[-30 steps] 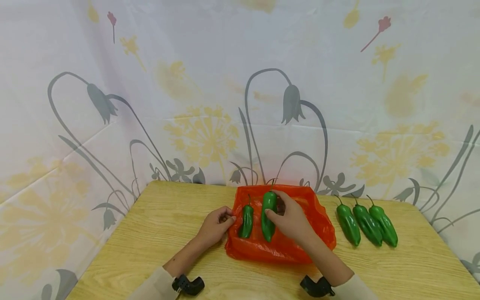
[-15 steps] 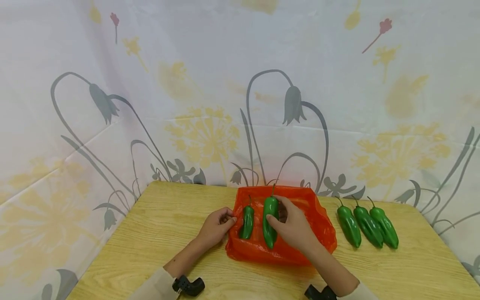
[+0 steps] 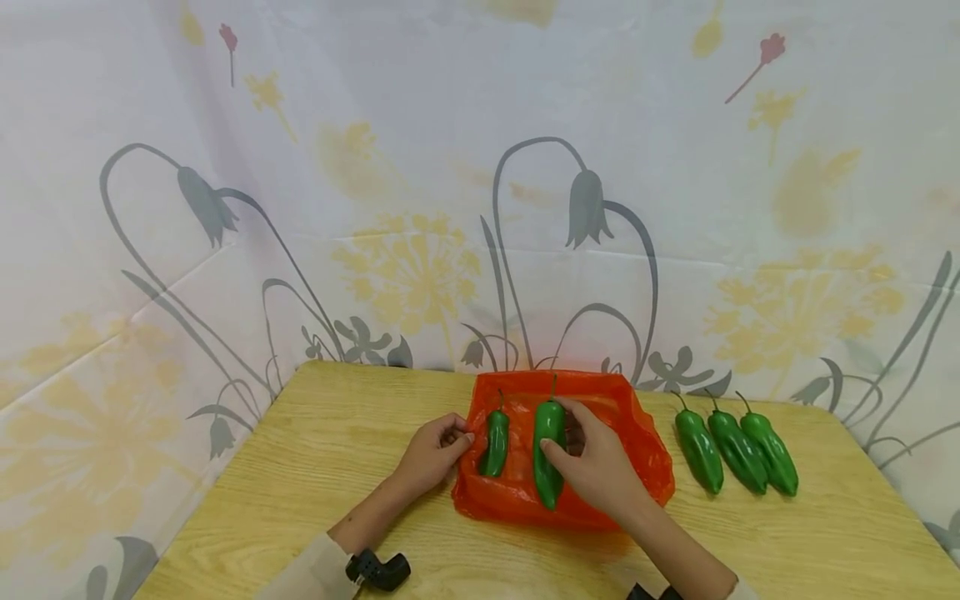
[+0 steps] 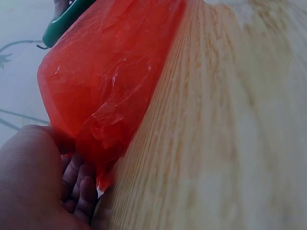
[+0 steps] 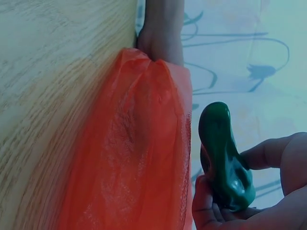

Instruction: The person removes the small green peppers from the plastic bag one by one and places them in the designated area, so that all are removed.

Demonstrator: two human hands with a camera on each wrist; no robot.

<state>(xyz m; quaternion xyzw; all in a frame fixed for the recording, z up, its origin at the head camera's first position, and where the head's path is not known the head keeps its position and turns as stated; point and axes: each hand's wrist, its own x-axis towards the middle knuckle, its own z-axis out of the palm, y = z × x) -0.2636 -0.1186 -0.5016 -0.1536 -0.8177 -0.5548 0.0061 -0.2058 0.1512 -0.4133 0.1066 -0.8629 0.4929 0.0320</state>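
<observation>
A red plastic bag (image 3: 540, 508) lies spread open on the table, with one green chili pepper (image 3: 497, 443) upright in its left part. My left hand (image 3: 435, 452) pinches the bag's left edge; in the left wrist view the thumb and curled fingers (image 4: 76, 184) meet at the crumpled red plastic. My right hand (image 3: 596, 454) holds another green chili pepper (image 3: 550, 454) between thumb and fingers, stem pointing away from me. The right wrist view has this pepper (image 5: 223, 158) raised beside the bag's rim (image 5: 184, 124), outside the plastic.
To the right of the bag, several green chili peppers (image 3: 699, 452) lie side by side on the wooden table (image 3: 337, 417), stems toward the back. Behind the table hangs a pale cloth (image 3: 420, 125) printed with flowers.
My right hand has drawn the held pepper a little to the right and toward me, over the bag. The left hand stays at the bag's edge; the other peppers have not moved.
</observation>
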